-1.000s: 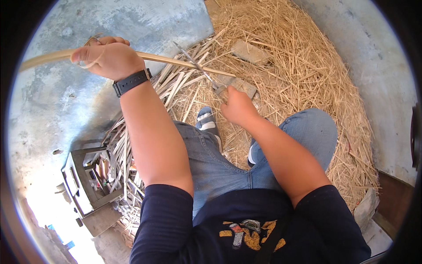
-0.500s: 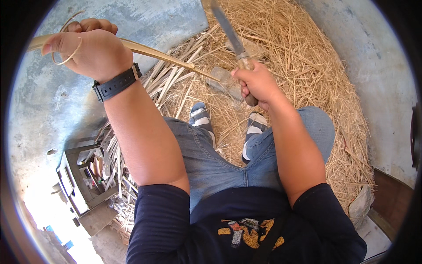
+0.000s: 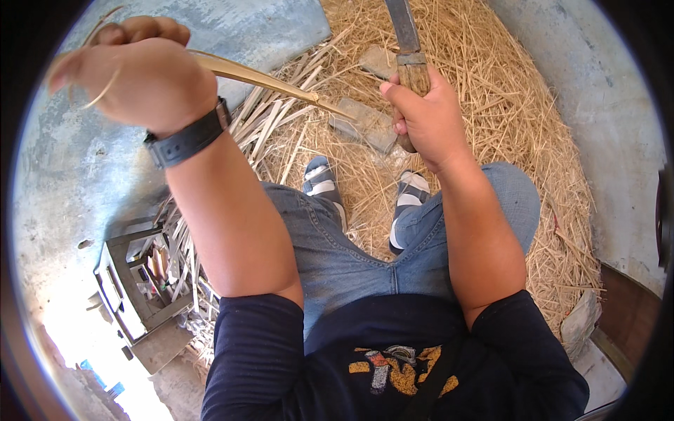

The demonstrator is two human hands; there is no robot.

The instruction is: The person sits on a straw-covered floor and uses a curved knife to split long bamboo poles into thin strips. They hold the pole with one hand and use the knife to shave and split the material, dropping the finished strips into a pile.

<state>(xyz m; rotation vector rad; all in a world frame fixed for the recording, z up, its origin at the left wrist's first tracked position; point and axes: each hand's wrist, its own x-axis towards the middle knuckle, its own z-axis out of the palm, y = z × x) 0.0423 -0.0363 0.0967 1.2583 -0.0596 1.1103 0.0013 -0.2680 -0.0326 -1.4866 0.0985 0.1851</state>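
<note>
My left hand (image 3: 144,74), raised at the upper left and slightly blurred, is closed round a long pale bamboo strip (image 3: 263,81). The strip slants down to the right, its far tip by a grey block on the floor. Thin curled slivers stand out near my left thumb and fingers. At the upper middle my right hand (image 3: 432,119) grips the wooden handle of a large knife (image 3: 406,31). Its dark blade points away from me, and its tip runs past the top edge of the picture. Blade and strip are apart.
Straw-like shavings (image 3: 491,91) cover the floor. Two grey blocks, one nearer (image 3: 365,123) and one farther (image 3: 379,62), lie among them. Split strips (image 3: 263,133) are heaped along the left wall (image 3: 84,161). A frame-like box (image 3: 144,281) with odds and ends stands lower left.
My right hand has shifted slightly right, turning the knife more upright so its blade swings to the right. My left hand has moved slightly, still holding the strip.
</note>
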